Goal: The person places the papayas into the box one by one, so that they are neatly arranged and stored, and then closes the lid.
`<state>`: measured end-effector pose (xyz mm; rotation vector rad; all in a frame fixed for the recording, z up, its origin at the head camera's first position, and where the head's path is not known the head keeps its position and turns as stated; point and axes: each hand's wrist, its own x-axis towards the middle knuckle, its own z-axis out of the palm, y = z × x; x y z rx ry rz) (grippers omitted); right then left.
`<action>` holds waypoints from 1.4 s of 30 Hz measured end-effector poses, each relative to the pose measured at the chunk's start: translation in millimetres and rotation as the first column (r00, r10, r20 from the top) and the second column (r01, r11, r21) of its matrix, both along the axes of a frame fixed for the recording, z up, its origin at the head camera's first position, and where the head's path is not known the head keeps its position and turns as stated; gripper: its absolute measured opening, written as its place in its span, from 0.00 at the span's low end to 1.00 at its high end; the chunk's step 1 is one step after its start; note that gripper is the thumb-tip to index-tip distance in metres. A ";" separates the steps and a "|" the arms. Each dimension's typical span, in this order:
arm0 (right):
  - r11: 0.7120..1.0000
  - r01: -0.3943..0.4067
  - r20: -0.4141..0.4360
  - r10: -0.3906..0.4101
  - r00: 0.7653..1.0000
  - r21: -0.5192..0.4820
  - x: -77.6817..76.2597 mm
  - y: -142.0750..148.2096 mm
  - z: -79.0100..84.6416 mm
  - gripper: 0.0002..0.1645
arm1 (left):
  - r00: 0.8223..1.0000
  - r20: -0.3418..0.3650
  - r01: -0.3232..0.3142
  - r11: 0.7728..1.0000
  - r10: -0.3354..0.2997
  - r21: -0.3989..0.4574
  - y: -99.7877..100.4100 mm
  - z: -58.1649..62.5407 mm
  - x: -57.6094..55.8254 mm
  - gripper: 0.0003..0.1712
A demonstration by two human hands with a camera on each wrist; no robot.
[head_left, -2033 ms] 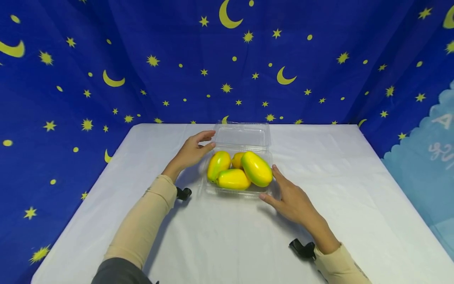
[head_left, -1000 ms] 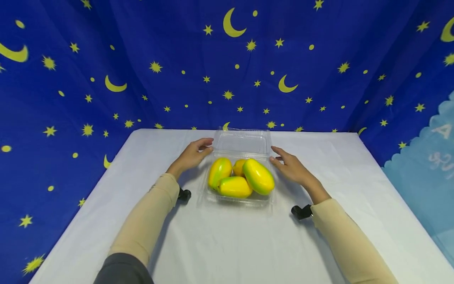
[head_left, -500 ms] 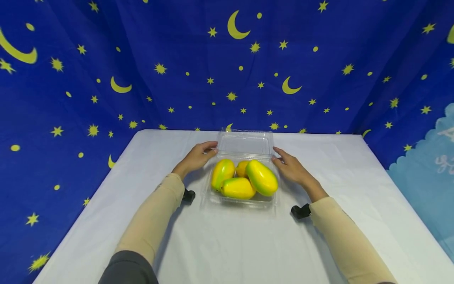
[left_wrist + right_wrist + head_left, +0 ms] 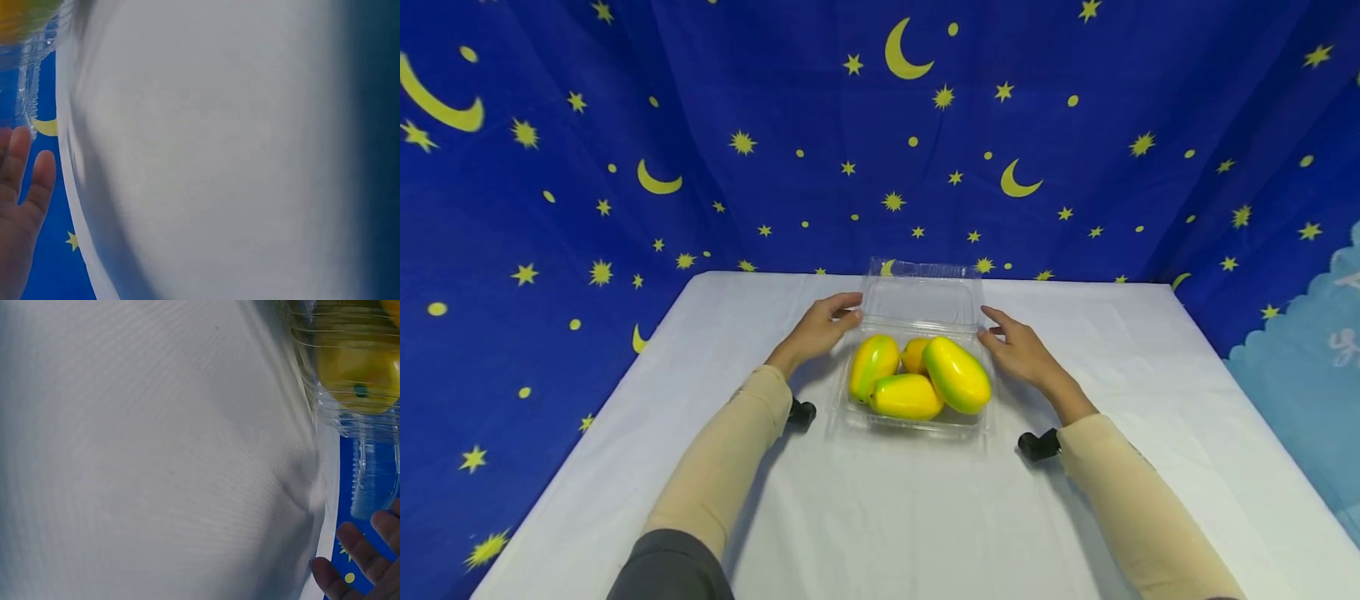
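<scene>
A clear plastic clamshell box (image 4: 917, 425) lies with its lid (image 4: 922, 302) raised at the back, leaning away from me. Inside its base sit several yellow-green mangoes, among them a large one (image 4: 957, 375) on the right and one lying lengthwise (image 4: 907, 397) in front. My left hand (image 4: 817, 327) has its fingertips right at the lid's left edge. On the opposite edge, the fingertips of my right hand (image 4: 1018, 348) meet the lid. Both wrist views show extended fingers close to the ridged plastic, the right hand's (image 4: 369, 562) slightly spread.
A white cloth covers the table (image 4: 880, 517). Behind it hangs a blue curtain (image 4: 790, 100) with yellow moons and stars. Small black cameras (image 4: 1038, 447) sit at both wrists. A light-blue scalloped panel (image 4: 1300, 375) is on the right.
My right hand has gone from the box's front right corner up to the lid's right side. In the last half second the lid's far edge has risen slightly; the mangoes stay put.
</scene>
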<state>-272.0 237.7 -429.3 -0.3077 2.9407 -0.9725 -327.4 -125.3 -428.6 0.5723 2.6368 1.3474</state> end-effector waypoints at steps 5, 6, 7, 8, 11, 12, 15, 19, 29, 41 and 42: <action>1.000 0.011 -0.043 -0.012 0.999 -0.020 -1.3 0.5 6.2 0.35 | 1.000 -0.024 -0.016 0.997 0.018 0.069 1.5 8.8 0.6 0.30; 0.999 0.012 -0.047 -0.013 0.999 -0.031 -1.6 0.3 7.8 0.35 | 0.999 -0.035 -0.013 0.997 0.016 0.081 1.9 10.6 0.2 0.30; 0.999 0.013 -0.050 -0.015 0.999 -0.041 -2.1 0.1 9.4 0.35 | 0.999 -0.045 -0.014 0.996 0.018 0.089 2.2 12.6 0.1 0.31; 0.999 0.016 -0.051 -0.019 0.999 -0.052 -2.3 -0.4 11.1 0.36 | 0.998 -0.052 -0.015 0.995 0.020 0.098 2.7 15.0 0.2 0.31; 0.996 0.012 -0.072 -0.018 0.997 -0.087 -2.6 -2.0 17.4 0.37 | 0.997 -0.069 -0.024 0.990 0.034 0.136 2.6 21.4 -0.5 0.32; 0.995 0.011 -0.080 -0.019 0.997 -0.096 -2.2 -2.7 19.8 0.38 | 0.997 -0.074 -0.028 0.990 0.038 0.139 2.0 23.5 -0.9 0.33; 0.993 0.005 -0.108 -0.018 0.994 -0.116 -0.7 -4.7 27.1 0.39 | 0.995 -0.083 -0.036 0.987 0.049 0.156 -0.1 31.3 -0.8 0.34; 0.990 0.005 -0.125 -0.023 0.992 -0.143 2.4 -7.5 36.9 0.40 | 0.995 -0.090 -0.037 0.984 0.053 0.177 -4.5 42.4 1.8 0.36; 0.957 0.024 -0.076 -0.048 0.996 -0.291 3.9 -17.4 48.6 0.39 | 0.992 -0.117 -0.019 0.970 0.049 0.244 -6.8 59.9 6.9 0.35; 0.904 0.004 -0.089 -0.046 0.995 -0.428 9.5 -19.9 68.0 0.36 | 0.985 -0.170 0.002 0.976 0.036 0.219 -8.8 78.9 20.7 0.35; 0.901 -0.009 -0.103 -0.040 0.994 -0.433 11.1 -19.5 69.4 0.36 | 0.983 -0.179 0.008 0.976 0.032 0.217 -9.3 80.4 23.2 0.35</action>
